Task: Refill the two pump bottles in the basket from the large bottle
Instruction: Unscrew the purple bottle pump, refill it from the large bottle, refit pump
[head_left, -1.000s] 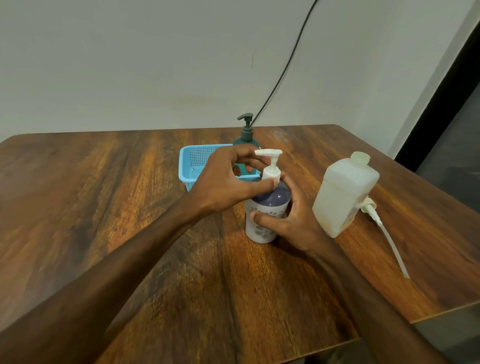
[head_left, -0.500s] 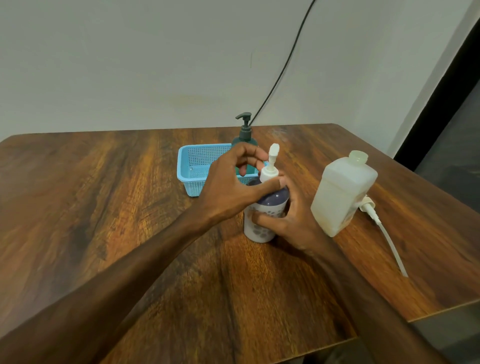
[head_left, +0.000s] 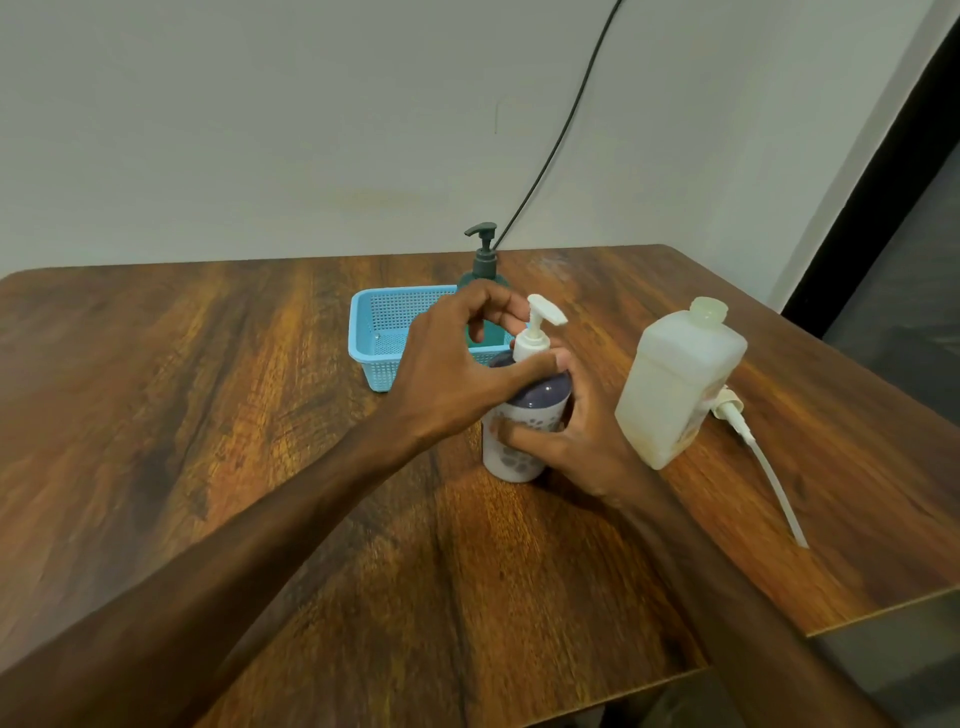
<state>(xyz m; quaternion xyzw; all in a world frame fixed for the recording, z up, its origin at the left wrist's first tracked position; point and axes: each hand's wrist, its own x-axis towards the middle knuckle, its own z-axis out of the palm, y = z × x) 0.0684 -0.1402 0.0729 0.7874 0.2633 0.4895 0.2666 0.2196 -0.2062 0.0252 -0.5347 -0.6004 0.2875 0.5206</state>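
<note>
Pump head (head_left: 537, 332): its spout is now pointing right, toward the large bottle, where a second ago it was lying broadside to the left; I am turning it on the neck.
Right hand (head_left: 582, 441): I am wrapping fingers and thumb round the patterned bottle (head_left: 511, 460), bracing it upright on the table (head_left: 208, 441), just in front of the basket and out of it.
Left hand (head_left: 452, 374): I am pinching the pump's collar between my thumb and curled fingers.
Handling: I am judging the patterned bottle to be stiff, smooth plastic, light if near empty and likely slick with soap. Holding the body low and twisting at the collar, not the thin spout, seems best.
Patterned bottle contents: opaque walls are hiding the level from me.
Large bottle (head_left: 675, 389): it is standing just right of my right hand, neck seemingly uncapped, showing whitish through cloudy walls. I cannot tell how full it is; it is probably heavy and asking for a whole-hand grip on its flat sides.
Loose pump (head_left: 748, 441): it is lying beside the large bottle's base, its tube trailing toward me.
Basket (head_left: 363, 338): it is holding only the green pump bottle (head_left: 485, 254), standing at its far right corner.
</note>
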